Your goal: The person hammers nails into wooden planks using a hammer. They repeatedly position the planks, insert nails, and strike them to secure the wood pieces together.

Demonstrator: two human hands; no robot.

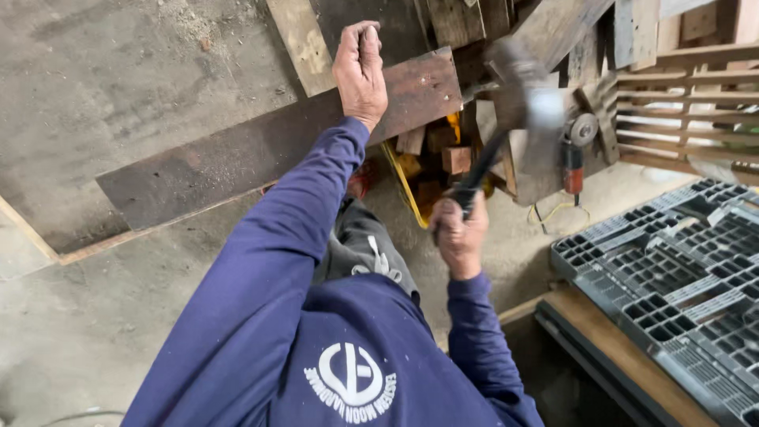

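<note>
My left hand (pixel 360 69) grips the top edge of a long dark weathered plank (pixel 237 154) that slants across the concrete floor. My right hand (pixel 458 231) is closed around the black handle of a hammer (pixel 518 87), whose metal head is raised and blurred above the plank's right end. Both arms wear dark blue sleeves. Below the plank's right end lies a heap of small wood blocks (pixel 443 158).
More worn boards (pixel 443 20) lean at the top. An angle grinder (pixel 575 146) with a yellow cord lies right of the hammer. A grey plastic pallet (pixel 680 277) rests on a wooden board at the right, with wooden slats (pixel 680 95) behind.
</note>
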